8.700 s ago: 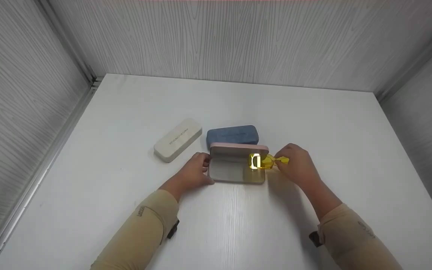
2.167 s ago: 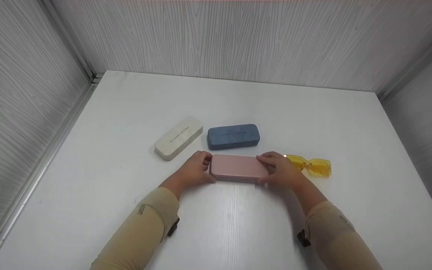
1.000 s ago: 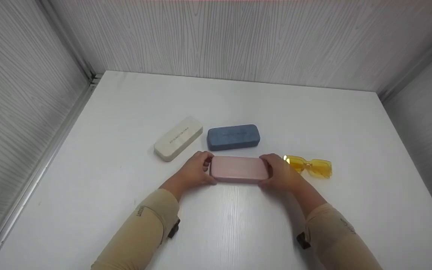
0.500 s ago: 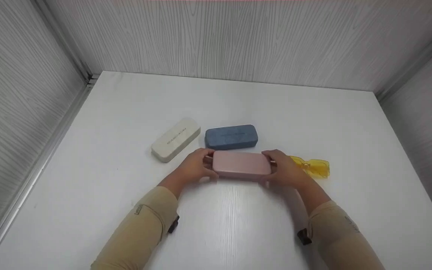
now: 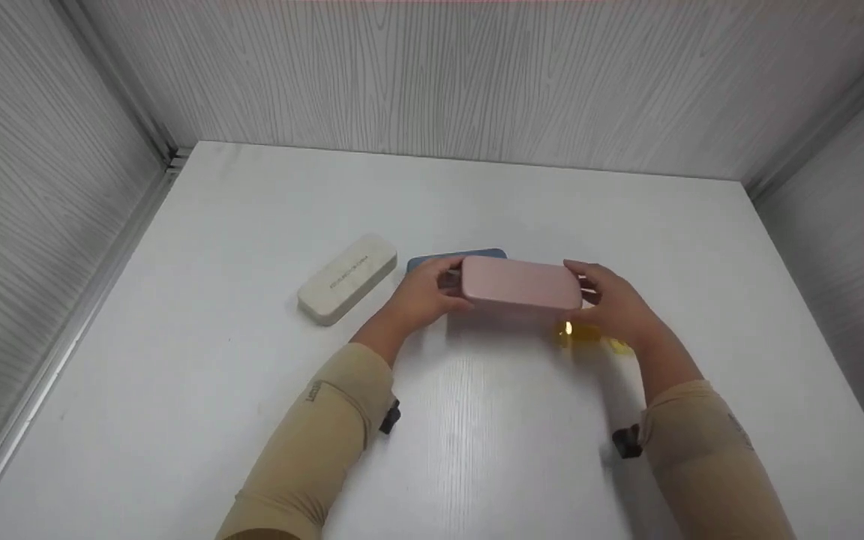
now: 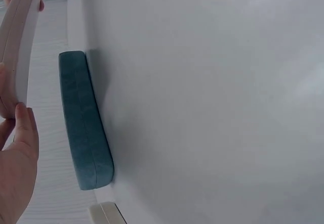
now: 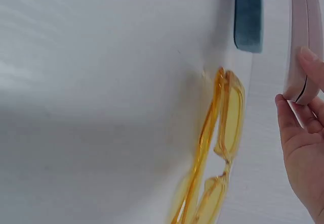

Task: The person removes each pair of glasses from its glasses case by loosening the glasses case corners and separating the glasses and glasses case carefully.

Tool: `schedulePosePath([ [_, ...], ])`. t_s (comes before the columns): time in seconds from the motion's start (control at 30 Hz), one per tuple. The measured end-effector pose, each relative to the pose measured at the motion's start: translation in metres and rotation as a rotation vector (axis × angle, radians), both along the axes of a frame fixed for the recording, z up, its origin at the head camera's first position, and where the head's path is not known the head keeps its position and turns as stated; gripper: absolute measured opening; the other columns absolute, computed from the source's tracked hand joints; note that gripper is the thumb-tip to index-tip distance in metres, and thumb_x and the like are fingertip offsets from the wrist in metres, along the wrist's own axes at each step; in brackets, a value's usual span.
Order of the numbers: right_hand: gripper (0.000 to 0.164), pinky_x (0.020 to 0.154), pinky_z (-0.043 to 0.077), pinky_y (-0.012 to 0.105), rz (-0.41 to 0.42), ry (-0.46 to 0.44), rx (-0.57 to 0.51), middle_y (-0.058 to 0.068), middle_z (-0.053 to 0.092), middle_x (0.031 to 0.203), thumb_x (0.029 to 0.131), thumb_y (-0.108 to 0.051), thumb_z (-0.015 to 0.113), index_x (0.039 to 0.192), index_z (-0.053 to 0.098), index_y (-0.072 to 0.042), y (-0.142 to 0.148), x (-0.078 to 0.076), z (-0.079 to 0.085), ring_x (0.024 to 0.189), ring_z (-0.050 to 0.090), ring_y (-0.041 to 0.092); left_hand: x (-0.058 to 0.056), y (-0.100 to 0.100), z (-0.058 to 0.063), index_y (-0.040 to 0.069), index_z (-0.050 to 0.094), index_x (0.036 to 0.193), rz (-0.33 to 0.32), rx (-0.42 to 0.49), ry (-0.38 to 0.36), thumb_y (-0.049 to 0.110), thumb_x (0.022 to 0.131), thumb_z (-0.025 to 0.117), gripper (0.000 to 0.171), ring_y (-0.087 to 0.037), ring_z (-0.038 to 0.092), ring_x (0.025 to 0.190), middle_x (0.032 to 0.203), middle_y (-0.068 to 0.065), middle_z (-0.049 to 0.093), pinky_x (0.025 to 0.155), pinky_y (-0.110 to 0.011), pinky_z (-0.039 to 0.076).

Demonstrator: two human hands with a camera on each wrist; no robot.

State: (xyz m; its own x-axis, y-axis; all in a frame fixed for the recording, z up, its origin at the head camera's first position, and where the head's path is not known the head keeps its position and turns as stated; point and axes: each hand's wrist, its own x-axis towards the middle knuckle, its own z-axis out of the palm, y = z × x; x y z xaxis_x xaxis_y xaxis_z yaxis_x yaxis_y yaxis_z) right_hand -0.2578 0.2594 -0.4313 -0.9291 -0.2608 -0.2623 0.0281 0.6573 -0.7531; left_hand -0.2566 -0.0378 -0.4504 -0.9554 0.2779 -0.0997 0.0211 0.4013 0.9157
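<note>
Both hands hold a closed pink glasses case (image 5: 520,283) by its two ends, raised off the white table. The left hand (image 5: 423,296) grips the left end, thumb at the front edge and fingers behind. At the right end, the right hand (image 5: 616,304) grips the same way. In the wrist views the case hangs clear above the tabletop. Yellow-tinted sunglasses (image 7: 230,118) lie on the table below the right hand, partly covered by it in the head view. A blue glasses case (image 6: 83,120) sits behind the pink one, mostly hidden by it and the left hand in the head view.
A cream glasses case (image 5: 347,279) with printed lettering lies at an angle left of the left hand. The white tabletop (image 5: 447,465) is bounded by grey wood-grain panels (image 5: 432,82) at the back and sides.
Earlier the right hand held the yellow sunglasses at the open pink case. Then the sunglasses lay on the table and the case was closed. Just now both hands lifted it up and rightward.
</note>
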Motion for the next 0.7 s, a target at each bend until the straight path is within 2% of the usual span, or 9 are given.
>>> schedulePosePath([
  [0.1,0.085,0.106,0.033,0.042,-0.039,-0.024,0.0,-0.001,0.03,0.145,0.074,-0.025,0.076,0.143,0.028,-0.029,0.01,-0.006,0.004,0.131,0.033,0.023,-0.008,0.013,0.001,0.011,0.041,0.138,0.008,0.017,0.015,0.014,0.072,0.077,0.075,-0.014,0.048,0.118,0.129,-0.003,0.045,0.098,-0.023,0.041],
  [0.27,0.081,0.104,0.035,0.042,-0.057,-0.006,0.013,0.006,0.032,0.145,0.077,-0.025,0.073,0.144,0.027,-0.019,0.028,-0.015,0.007,0.13,0.035,0.025,-0.019,0.039,-0.002,0.01,0.038,0.139,0.04,0.06,0.027,0.013,0.074,0.076,0.076,-0.016,0.045,0.122,0.134,-0.005,0.042,0.1,-0.021,0.039],
  [0.4,0.078,0.103,0.036,0.043,-0.08,-0.009,0.007,0.006,0.034,0.143,0.078,-0.023,0.072,0.142,0.03,-0.018,0.044,-0.021,0.007,0.13,0.035,0.026,-0.026,0.062,-0.008,0.012,0.039,0.139,0.083,0.028,0.046,0.013,0.077,0.073,0.071,-0.015,0.042,0.124,0.136,-0.006,0.043,0.102,-0.02,0.036],
  [0.6,0.082,0.104,0.033,0.048,-0.112,-0.045,0.066,0.007,0.027,0.147,0.078,-0.026,0.072,0.144,0.025,-0.019,0.067,-0.029,0.006,0.133,0.029,0.029,-0.029,0.097,-0.014,0.008,0.038,0.139,0.1,0.077,0.058,0.009,0.078,0.071,0.07,-0.016,0.049,0.118,0.131,-0.009,0.046,0.094,-0.013,0.041],
  [0.7,0.081,0.104,0.031,0.051,-0.12,-0.055,0.109,0.01,0.025,0.148,0.079,-0.024,0.072,0.144,0.025,-0.017,0.077,-0.032,0.005,0.134,0.027,0.031,-0.029,0.112,-0.017,0.008,0.037,0.139,0.104,0.031,0.09,0.012,0.081,0.069,0.067,-0.016,0.05,0.116,0.129,-0.008,0.048,0.093,-0.013,0.042],
])
